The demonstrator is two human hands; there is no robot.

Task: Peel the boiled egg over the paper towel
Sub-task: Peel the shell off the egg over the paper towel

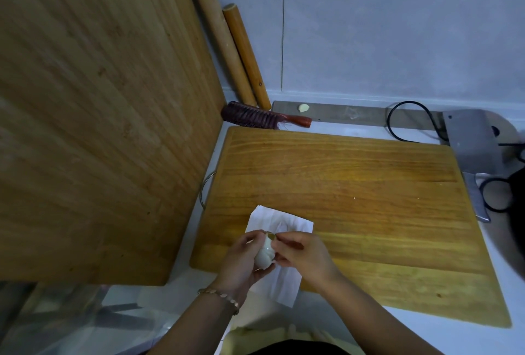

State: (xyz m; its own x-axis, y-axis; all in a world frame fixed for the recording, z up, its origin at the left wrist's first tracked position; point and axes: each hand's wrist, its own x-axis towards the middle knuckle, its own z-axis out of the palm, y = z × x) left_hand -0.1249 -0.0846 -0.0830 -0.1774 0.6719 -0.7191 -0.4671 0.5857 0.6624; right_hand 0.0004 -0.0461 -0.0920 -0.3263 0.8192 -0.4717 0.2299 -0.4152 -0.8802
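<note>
- The left hand (241, 262) is cradling the boiled egg (264, 255), its fingers curling narrowly round the egg's left side and underside while the thumb is resting near the top.
- The egg is sitting upright between the two hands, white and glossy where it is showing, with a small brownish bit of shell (269, 234) clinging at its top end, right at the fingertips.
- The right hand (301, 253) is pressing in from the egg's other side, its fingers drawn close together, with the thumb and forefinger pinching at that bit of shell; whether they are gripping it firmly I cannot tell.
- The paper towel (279, 278) is lying flat directly beneath both hands, spreading out beyond the fingertips and back under the wrists.
- The towel is lying on a wooden cutting board (355, 184), which is stretching away past the fingertips and out to the right of the right hand.
- A beaded bracelet (221, 296) is circling the left wrist, just behind the fingers holding the egg.
- Well beyond the fingertips, by the wall, a hairbrush (261, 116) is lying beside two rolling pins (244, 56) that are leaning in the corner.
- Far out past the right hand, a cleaver (468, 138) is lying off the board's far corner.
</note>
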